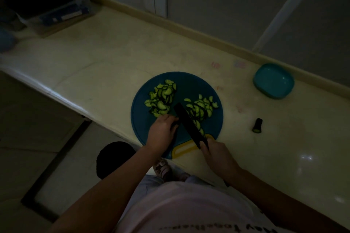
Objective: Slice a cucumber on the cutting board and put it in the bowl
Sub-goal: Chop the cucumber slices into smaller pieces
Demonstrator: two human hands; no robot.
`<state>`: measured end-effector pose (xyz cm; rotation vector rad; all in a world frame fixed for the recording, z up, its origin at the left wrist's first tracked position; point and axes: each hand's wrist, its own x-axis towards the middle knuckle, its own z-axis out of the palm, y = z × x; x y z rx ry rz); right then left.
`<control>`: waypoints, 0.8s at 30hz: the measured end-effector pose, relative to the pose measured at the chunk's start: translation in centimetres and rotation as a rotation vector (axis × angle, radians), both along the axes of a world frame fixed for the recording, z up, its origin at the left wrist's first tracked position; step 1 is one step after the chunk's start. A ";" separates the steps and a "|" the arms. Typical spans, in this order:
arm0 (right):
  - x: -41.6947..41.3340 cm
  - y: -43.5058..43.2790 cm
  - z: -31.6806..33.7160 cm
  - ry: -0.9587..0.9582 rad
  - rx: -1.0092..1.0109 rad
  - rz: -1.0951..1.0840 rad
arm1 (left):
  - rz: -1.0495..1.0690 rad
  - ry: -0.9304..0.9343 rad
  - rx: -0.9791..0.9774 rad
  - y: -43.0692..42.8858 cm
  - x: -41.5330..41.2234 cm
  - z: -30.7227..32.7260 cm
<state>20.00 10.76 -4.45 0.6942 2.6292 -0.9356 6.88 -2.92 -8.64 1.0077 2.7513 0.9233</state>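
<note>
Over the cutting board [189,85] the right grip [214,154] wraps the knife [186,121], handle hidden; the left grip [162,132] curls beside it, its contents too dark to tell.

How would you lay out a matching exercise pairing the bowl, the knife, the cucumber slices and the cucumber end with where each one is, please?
Things:
1. bowl
2. knife
3. cucumber slices
4. cucumber end

Places:
A. in two piles on the cutting board
B. gripped by the right hand, blade over the board
C. alone on the counter, right of the board, nearer the person
D. empty, by the wall, right of the board

Pairs: 1-D, 2-B, 3-A, 4-C.
</note>
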 end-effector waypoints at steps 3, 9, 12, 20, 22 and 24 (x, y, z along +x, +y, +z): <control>0.4 0.0 0.3 0.020 -0.005 0.014 | 0.012 -0.019 -0.005 0.0 -0.1 -0.1; 0.9 0.1 0.4 0.027 -0.014 0.012 | -0.013 -0.007 -0.011 0.0 -0.3 -0.1; 1.0 0.0 0.4 0.025 -0.008 0.014 | -0.033 0.005 -0.008 -0.1 -0.4 0.0; 0.9 -0.2 0.6 0.012 -0.016 0.011 | -0.036 -0.020 0.001 -0.1 -0.4 -0.1; 0.9 -0.2 0.6 0.011 -0.017 0.007 | -0.038 -0.024 0.003 -0.1 -0.5 -0.1; 0.5 -0.4 0.3 0.007 -0.014 0.017 | -0.041 -0.022 0.009 -0.1 -0.5 -0.1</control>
